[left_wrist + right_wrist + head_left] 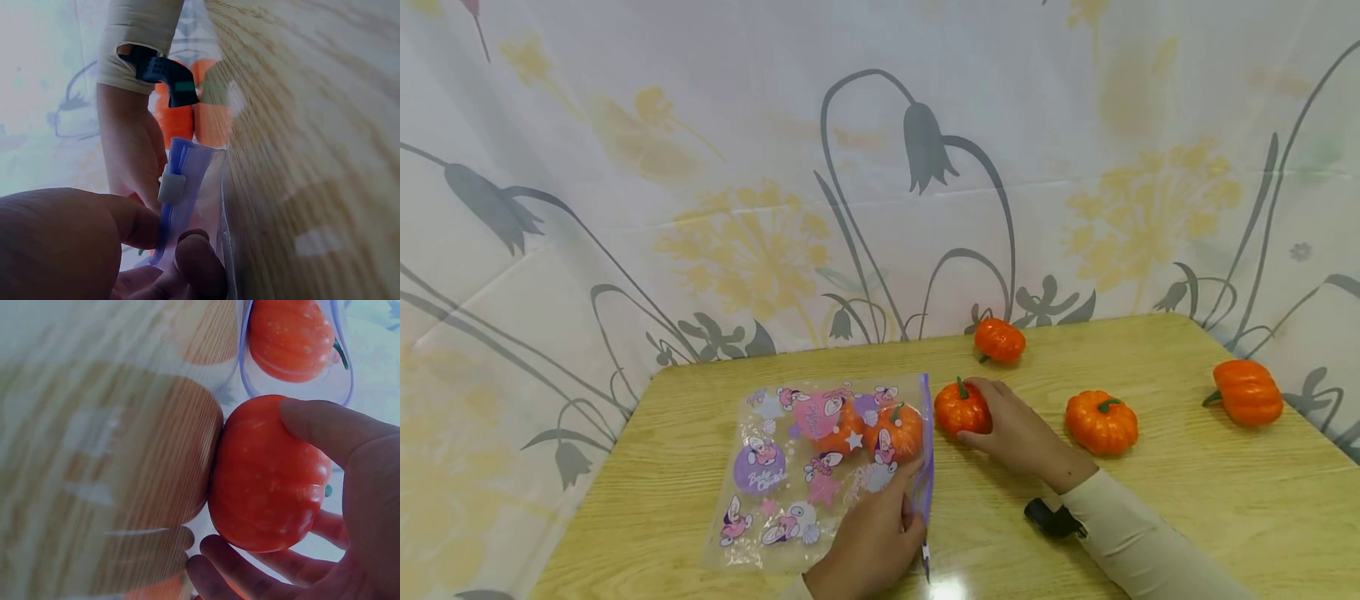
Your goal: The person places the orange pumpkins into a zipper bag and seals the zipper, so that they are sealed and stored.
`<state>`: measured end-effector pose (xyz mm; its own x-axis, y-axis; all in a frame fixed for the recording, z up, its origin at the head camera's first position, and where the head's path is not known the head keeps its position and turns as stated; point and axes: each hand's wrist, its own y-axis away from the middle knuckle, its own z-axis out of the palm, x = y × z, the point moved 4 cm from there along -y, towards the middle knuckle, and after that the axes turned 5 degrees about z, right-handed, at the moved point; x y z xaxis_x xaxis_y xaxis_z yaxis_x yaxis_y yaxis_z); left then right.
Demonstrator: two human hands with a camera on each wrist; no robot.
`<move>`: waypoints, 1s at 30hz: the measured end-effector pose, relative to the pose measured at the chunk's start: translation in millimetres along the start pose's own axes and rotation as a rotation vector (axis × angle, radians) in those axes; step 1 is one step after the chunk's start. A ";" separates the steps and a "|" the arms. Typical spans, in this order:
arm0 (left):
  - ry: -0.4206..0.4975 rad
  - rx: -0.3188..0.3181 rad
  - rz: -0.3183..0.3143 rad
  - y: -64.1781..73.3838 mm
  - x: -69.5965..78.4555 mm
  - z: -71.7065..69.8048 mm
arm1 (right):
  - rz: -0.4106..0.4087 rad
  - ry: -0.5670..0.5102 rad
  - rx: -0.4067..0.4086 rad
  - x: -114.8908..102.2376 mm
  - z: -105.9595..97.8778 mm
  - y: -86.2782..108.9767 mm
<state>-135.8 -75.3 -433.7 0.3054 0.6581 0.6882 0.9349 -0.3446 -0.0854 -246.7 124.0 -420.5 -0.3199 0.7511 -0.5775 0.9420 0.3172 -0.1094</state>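
My left hand (876,533) pinches the purple-edged mouth of a clear printed zip bag (760,467) between thumb and fingers. In the left wrist view a white slider (172,187) sits on the bag's purple zip (181,156). Inside the bag lie two orange toy pumpkins (898,433). Just outside the mouth, my right hand (1018,433) grips another small pumpkin (958,408) from its right side. The right wrist view shows the thumb (319,425) on one side of this pumpkin (269,481) and curled fingers on the other. Its mouth stands parted there.
Three more pumpkins rest on the wooden table (647,492): one at the back (1000,340), one right of my right hand (1101,422), one near the right edge (1247,392). A flower-printed cloth (880,208) hangs behind the table. A black device (1052,518) is on my right wrist.
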 end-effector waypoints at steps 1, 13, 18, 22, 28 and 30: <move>0.004 0.001 0.001 0.3 -0.1 0.3 | 0.003 -0.002 -0.003 0.2 0.6 0.1; -0.013 0.018 0.019 1.4 -0.3 0.2 | -0.039 -0.068 -0.028 -1.0 6.4 -1.0; -0.025 0.032 0.025 0.2 0.5 0.7 | -0.052 -0.091 -0.031 -0.8 7.3 -1.3; -0.028 0.039 0.028 -0.7 1.1 0.4 | -0.068 -0.101 -0.031 -2.3 6.9 -1.6; -0.020 0.050 0.022 -1.5 1.9 0.1 | -0.071 -0.111 -0.039 -3.9 7.4 -2.0; -0.019 0.055 0.023 -1.6 2.6 -0.3 | -0.073 -0.111 -0.036 -4.1 6.9 -1.9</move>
<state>-136.6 -73.3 -431.5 0.3294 0.6635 0.6718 0.9361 -0.3222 -0.1409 -246.5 116.3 -423.6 -0.3725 0.6571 -0.6553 0.9118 0.3906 -0.1267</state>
